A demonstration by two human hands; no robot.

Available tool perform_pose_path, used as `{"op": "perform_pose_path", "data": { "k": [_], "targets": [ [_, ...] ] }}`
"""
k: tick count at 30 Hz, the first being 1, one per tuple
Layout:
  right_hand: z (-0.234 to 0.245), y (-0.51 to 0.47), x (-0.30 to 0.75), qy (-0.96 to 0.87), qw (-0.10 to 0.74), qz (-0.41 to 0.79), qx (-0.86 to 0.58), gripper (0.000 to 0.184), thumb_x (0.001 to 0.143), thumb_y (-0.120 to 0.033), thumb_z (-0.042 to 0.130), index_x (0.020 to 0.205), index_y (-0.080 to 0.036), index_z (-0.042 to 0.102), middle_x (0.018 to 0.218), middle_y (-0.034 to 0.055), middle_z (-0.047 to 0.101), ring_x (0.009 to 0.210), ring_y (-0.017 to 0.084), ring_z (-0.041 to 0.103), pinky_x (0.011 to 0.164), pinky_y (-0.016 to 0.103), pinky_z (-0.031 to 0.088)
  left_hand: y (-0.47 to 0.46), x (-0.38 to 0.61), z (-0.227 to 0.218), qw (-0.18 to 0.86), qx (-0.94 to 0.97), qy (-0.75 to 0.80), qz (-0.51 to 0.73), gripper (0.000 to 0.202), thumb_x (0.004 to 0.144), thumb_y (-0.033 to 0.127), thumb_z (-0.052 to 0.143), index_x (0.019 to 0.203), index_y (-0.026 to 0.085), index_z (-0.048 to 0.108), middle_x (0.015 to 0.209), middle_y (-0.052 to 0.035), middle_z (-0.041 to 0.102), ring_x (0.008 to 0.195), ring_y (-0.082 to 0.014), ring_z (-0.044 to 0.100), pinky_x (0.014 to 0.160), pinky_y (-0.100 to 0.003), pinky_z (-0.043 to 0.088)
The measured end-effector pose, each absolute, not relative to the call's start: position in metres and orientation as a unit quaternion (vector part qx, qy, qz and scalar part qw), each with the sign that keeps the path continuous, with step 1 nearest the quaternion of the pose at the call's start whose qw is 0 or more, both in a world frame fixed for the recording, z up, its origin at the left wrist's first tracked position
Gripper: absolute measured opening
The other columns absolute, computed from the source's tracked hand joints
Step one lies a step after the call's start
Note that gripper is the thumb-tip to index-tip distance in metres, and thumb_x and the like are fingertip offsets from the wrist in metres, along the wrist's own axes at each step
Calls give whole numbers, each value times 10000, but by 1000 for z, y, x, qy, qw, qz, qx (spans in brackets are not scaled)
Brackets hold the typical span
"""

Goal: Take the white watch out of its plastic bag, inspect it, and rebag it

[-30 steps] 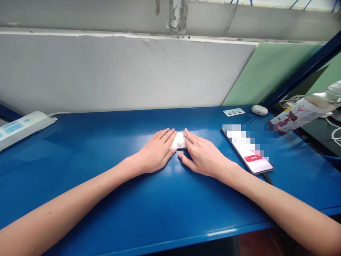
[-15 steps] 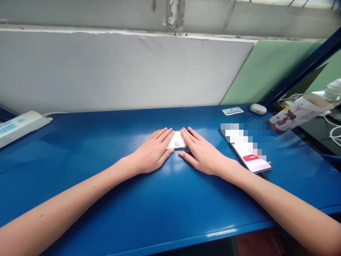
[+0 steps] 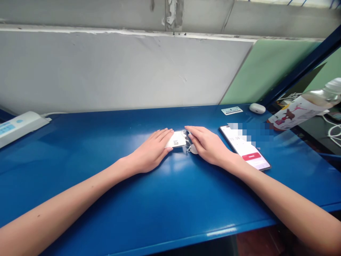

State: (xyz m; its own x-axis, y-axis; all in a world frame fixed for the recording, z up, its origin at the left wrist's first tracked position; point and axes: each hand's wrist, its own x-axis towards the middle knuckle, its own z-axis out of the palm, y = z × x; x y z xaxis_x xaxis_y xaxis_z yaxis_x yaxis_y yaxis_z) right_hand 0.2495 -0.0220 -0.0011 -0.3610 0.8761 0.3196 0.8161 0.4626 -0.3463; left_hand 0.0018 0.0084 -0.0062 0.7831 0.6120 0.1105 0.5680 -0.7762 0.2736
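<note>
A flat white card-like piece (image 3: 179,139) with a small square printed code lies on the blue tabletop. My left hand (image 3: 151,151) rests over its left end, fingers stretched out flat and thumb along the near edge. At the right end are thin pale cord-like bits and a small round whitish disc (image 3: 193,149). My right hand (image 3: 206,144) is there, thumb and fingers bent and drawn together beside the cord and disc. Its curled fingers hide what is between them.
A phone (image 3: 255,156) with a lit screen lies right of my right hand. Behind it are a printed card (image 3: 232,110) and a white earbud case (image 3: 257,108). A labelled bottle (image 3: 298,110) leans at the right; a white power strip (image 3: 23,124) sits far left.
My right hand has shifted slightly from the card's right end, its spread fingers now bent together. The cord and round disc have come into view. My left hand stays in place.
</note>
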Motion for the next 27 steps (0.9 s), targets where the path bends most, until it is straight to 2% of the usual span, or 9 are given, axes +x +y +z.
{"op": "perform_pose_path", "data": {
  "k": [2,4,9,13,17,23,27],
  "targets": [
    [-2,-20,252,-824,253,68,-503,434,994,-166,367,1365,-94,580,1342,164,652,1241,295,612,1017,470,526,8,1,-7,122,939,304,105,565,1069,401,230,1523,70,295,1578,-197,364,1475,-305,308,1192,-508,282],
    [-3,-18,253,-829,268,83,-484,420,970,-134,412,1343,-112,603,1326,148,663,1208,282,630,1002,448,533,8,0,-7,130,940,294,116,554,1073,394,230,1525,80,292,1579,-188,367,1467,-294,325,1195,-501,280],
    [7,-19,254,-814,317,101,-476,306,937,-210,587,1213,-149,703,1176,122,717,1013,250,694,897,402,568,8,-1,-8,154,935,285,145,537,1074,407,228,1534,135,279,1586,-153,369,1466,-280,332,1201,-502,272],
    [13,-18,261,-817,346,75,-456,220,929,-233,628,1103,-187,756,1059,96,737,910,231,693,796,381,574,8,0,-7,164,929,291,158,541,1071,422,229,1512,121,318,1568,-171,392,1460,-291,344,1195,-505,287],
    [14,-15,269,-821,358,58,-440,170,922,-262,656,1027,-204,777,977,76,734,840,209,678,726,355,560,7,1,-5,182,912,329,165,510,1069,408,248,1500,154,347,1558,-149,414,1453,-289,357,1185,-509,312],
    [20,-14,267,-788,432,104,-425,108,886,-271,710,959,-235,781,944,42,729,829,189,679,759,344,557,6,4,-1,206,892,352,194,483,1059,383,257,1455,156,414,1517,-147,461,1419,-281,404,1182,-502,328],
    [26,-16,262,-727,502,160,-439,64,877,-237,714,900,-222,771,906,34,746,836,184,685,759,329,554,8,4,-3,213,889,345,211,485,1053,368,280,1453,123,406,1512,-166,453,1416,-270,404,1187,-480,325]
  ]
}}
